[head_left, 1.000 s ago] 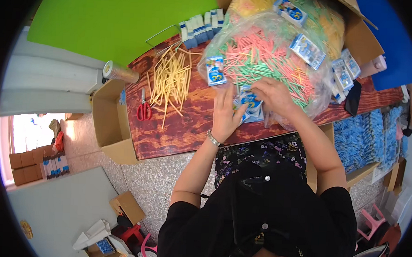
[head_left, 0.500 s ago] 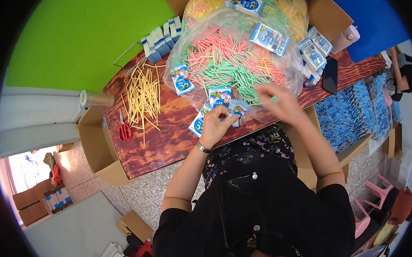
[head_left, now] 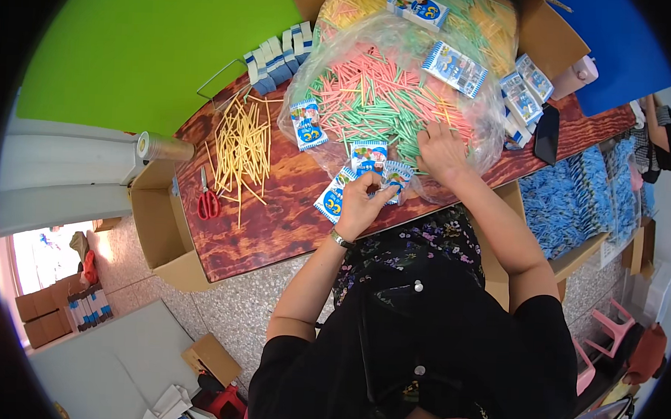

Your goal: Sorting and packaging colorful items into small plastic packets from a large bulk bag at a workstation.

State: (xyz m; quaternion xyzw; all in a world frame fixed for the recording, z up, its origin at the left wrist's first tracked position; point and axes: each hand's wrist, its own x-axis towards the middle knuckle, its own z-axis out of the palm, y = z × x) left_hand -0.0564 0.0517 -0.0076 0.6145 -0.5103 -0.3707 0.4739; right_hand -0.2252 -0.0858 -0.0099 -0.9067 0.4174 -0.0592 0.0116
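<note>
My left hand (head_left: 363, 205) pinches a small blue-and-white packet (head_left: 399, 179) between thumb and fingers at the table's near edge. My right hand (head_left: 444, 156) rests on a heap of pink and green thin sticks (head_left: 381, 99); its fingers are spread over the sticks, tips partly sunk among them. The heap lies in a clear plastic bag (head_left: 300, 84). Under and beside my left hand lie one blue-and-white packet (head_left: 332, 198) and a second packet (head_left: 369, 157). Another packet (head_left: 308, 126) sits at the bag's left edge.
Left on the wooden table (head_left: 236, 250) are loose yellow sticks (head_left: 241, 145) and red scissors (head_left: 208, 204). Further packets (head_left: 455, 69) lie on the bag. At right stand stacked packets (head_left: 521, 98), a dark phone (head_left: 546, 135) and a pink bottle (head_left: 577, 76). A cardboard box (head_left: 158, 232) adjoins the table's left end.
My right hand has moved left and away from me, down onto the stick heap. The left hand keeps its pinch on the packet. The whole view has shifted slightly.
</note>
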